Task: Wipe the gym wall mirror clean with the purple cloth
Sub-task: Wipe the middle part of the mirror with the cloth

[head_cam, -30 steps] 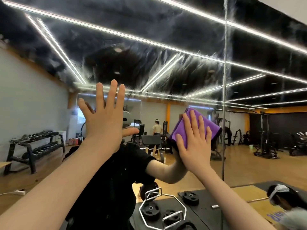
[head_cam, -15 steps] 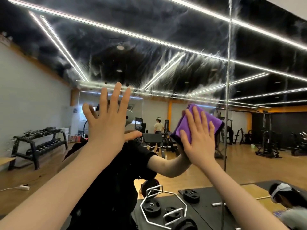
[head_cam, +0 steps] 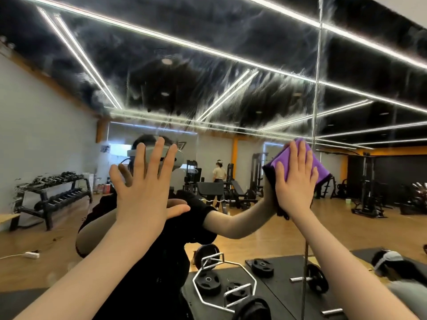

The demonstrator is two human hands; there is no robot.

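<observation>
Since the frame a second back, right hand (head_cam: 294, 181) and purple cloth (head_cam: 298, 160) have shifted right along the mirror (head_cam: 231, 65), toward the vertical seam (head_cam: 315, 88) between panels; left hand (head_cam: 143, 188) sits at about the same height, a bit right of where it was.

Right hand: fingers straight and spread, palm flat on the cloth, pressing it against the glass. Not curled round it. Cloth is folded, tilted, its upper corner just beside the seam, well above the mirror's bottom edge and right of centre. Dark underside of the cloth shows at its left edge.

Left hand: fingers straight and splayed, thumb out to the right, holding nothing. I read it as flat on the glass, its reflection meeting it, but I can't confirm contact from this view.

Glass above both hands shows hazy white streaks and smears, thickest across the upper middle and along the seam.

Reflected in the mirror: me in a black shirt with a grey headset (head_cam: 157, 155), a dumbbell rack (head_cam: 53, 192) toward the left edge, a person (head_cam: 219, 174) standing mid-room, benches and machines behind. Near the bottom edge: black mats with a hex bar (head_cam: 221, 285) and weight plates (head_cam: 262, 267).
</observation>
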